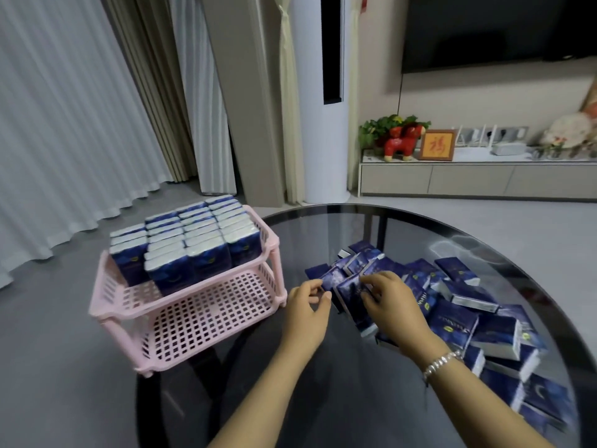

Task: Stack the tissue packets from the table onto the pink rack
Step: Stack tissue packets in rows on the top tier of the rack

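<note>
Just ahead of both hands, loose tissue packets (458, 295) lie heaped on the glass table (323, 399). Right hand (392, 302) rests curled fingers on one, grip seemingly closed. Left hand (307, 313) pinches a packet edge. Pink rack (190, 305), left of it, holds upright packets.

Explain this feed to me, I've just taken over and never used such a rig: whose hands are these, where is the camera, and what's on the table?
There is no machine here: a person works with bare hands, and the single picture comes from a camera worn on their head, looking forward and down. The left hand and right hand reach into a pile of blue tissue packets on a round dark glass table. Both have curled fingers on packets at the near edge of the pile; motion blur hides the exact grip. The right wrist wears a bracelet. At the table's left edge stands the pink rack: its top tier is nearly full of upright packets, its lower tier bare.
</note>
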`<action>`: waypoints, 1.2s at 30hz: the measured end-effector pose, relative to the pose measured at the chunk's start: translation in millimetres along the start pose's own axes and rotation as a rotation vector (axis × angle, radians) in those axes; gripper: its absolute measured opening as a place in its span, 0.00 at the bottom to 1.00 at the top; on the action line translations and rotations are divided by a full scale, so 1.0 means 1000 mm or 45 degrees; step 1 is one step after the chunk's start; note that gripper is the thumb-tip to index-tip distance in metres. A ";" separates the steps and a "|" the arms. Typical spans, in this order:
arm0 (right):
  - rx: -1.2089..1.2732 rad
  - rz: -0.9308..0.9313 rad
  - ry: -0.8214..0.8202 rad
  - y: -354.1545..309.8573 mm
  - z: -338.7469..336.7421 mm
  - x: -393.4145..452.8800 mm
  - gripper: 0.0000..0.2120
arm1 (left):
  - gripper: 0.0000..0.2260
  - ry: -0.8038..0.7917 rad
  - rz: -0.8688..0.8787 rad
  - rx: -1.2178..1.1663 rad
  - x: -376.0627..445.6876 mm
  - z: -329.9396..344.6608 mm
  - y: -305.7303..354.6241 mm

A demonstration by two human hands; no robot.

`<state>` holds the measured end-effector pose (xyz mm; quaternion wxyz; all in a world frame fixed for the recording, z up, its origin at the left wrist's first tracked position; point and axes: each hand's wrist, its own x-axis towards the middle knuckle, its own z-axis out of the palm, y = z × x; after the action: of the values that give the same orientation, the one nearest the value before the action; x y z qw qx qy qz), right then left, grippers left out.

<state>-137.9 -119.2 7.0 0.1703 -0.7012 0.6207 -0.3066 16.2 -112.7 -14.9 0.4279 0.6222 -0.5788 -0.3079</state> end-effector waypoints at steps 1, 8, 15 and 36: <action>-0.032 -0.006 0.004 0.003 0.001 0.003 0.16 | 0.15 0.003 -0.037 -0.009 0.005 0.005 -0.001; -0.117 0.024 -0.204 0.011 0.006 0.018 0.27 | 0.37 -0.097 -0.134 0.103 0.032 0.030 -0.009; 0.039 0.021 -0.185 0.012 0.005 0.009 0.25 | 0.21 -0.070 -0.135 -0.154 0.023 0.022 -0.010; 1.228 0.343 -0.272 -0.031 0.028 -0.078 0.16 | 0.24 -0.130 -0.436 -1.109 -0.066 -0.058 -0.034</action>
<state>-99.8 -41.7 -11.8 0.5750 -0.4839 0.4726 -0.4603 73.7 -38.4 -26.6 0.5630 0.4554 -0.3050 -0.6185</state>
